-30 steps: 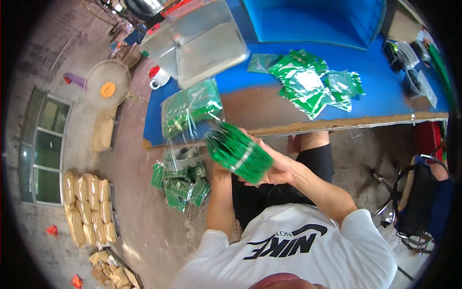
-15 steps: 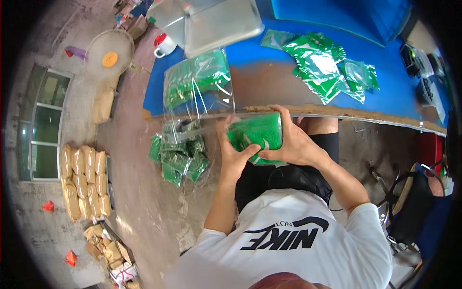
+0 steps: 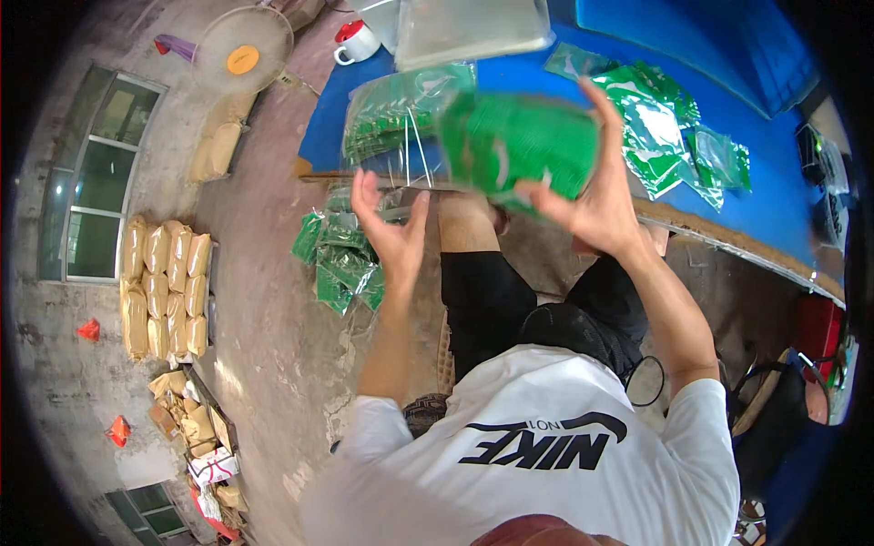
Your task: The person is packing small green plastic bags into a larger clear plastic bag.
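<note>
My right hand (image 3: 596, 196) grips a bundle of green packets (image 3: 519, 141) and lifts it above the edge of the blue table (image 3: 774, 196). My left hand (image 3: 387, 227) hovers just left of the bundle with fingers spread, holding nothing. Behind my left hand a clear plastic bag full of green packets (image 3: 391, 114) lies on the table's near-left corner. More loose green packets (image 3: 669, 127) are scattered on the table to the right.
A pile of green packets (image 3: 341, 259) lies on the floor below the table corner. A red-and-white mug (image 3: 355, 41) and a clear plastic sheet (image 3: 469, 27) sit at the table's far end. A fan (image 3: 244, 41) and tan sacks (image 3: 164, 287) stand on the floor to the left.
The green bundle has gone from both hands at lap height up to the table edge. My left hand has let go and opened; my right hand alone holds it.
</note>
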